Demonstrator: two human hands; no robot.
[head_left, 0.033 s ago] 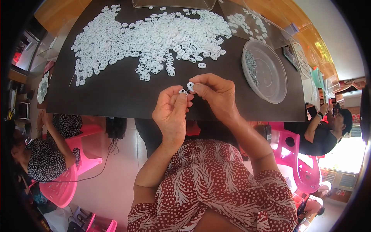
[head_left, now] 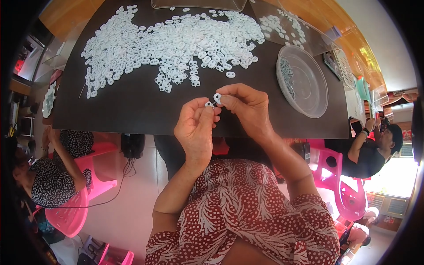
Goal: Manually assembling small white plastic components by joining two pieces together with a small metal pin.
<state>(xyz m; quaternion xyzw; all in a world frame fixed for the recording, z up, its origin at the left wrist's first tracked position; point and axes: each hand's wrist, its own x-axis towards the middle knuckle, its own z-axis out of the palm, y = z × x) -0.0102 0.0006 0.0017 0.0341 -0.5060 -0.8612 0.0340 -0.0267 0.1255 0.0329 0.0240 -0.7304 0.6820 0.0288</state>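
Note:
My left hand (head_left: 197, 128) is closed, pinching a small white plastic piece with holes (head_left: 209, 105) between thumb and fingers. My right hand (head_left: 249, 108) grips a white oval two-hole piece (head_left: 217, 98) by thumb and forefinger. A thin dark pin or screw seems to bridge the two pieces; fingers hide part of it. Both hands meet just above the near part of the dark table (head_left: 145, 110). Beyond them spreads a big heap of white oval two-hole pieces (head_left: 176, 39). Smaller squarish white pieces (head_left: 170, 77) lie at its near edge, beside one stray oval piece (head_left: 230, 74).
A round clear plastic dish (head_left: 311, 84) on the right holds many small metal screws (head_left: 287, 75). Behind it, more white pieces (head_left: 282, 26) lie on a clear sheet. A clear tray (head_left: 198, 3) stands at the far edge. People sit left (head_left: 53, 183) and right (head_left: 353, 150) near pink chairs (head_left: 68, 216).

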